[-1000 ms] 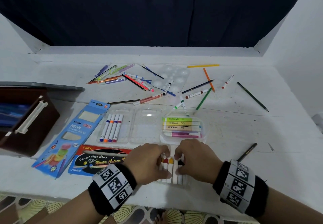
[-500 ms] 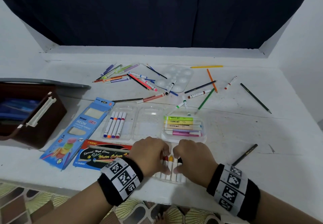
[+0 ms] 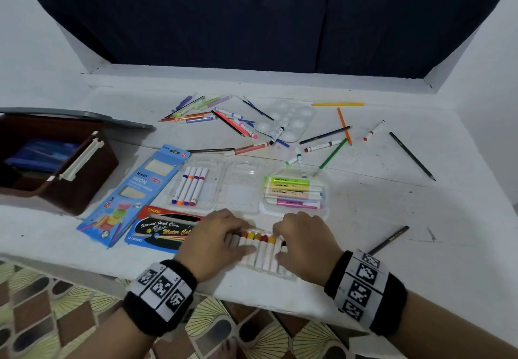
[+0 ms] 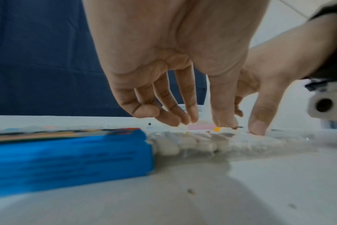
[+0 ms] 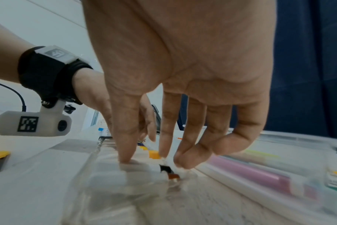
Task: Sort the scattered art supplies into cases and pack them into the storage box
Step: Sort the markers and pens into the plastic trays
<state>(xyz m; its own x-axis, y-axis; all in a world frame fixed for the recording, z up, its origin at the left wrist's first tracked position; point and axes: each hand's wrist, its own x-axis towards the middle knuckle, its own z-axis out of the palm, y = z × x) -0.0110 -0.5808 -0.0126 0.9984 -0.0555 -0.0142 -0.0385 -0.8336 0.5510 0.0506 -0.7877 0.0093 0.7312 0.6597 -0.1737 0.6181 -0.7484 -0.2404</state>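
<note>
Left hand (image 3: 213, 239) and right hand (image 3: 304, 242), fingers extended, pressing paint tubes (image 3: 262, 249) into clear tray (image 5: 83, 172). Step: seating tubes. Next, likely: tray into watercolour box (image 3: 162, 229).

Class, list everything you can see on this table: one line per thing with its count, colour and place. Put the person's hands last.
Paint tubes: one row, white, front tray.
Markers: four, white, left clear tray.
Highlighters: several, pastel, right clear case.
Neon pencil box: one, blue, left.
Watercolour box: one, black and blue, front left.
Palette: one, white, back.
Storage box: one, brown, far left.
Loose pens and pencils: many, mixed, back.
Left hand, right hand: on tubes.
</note>
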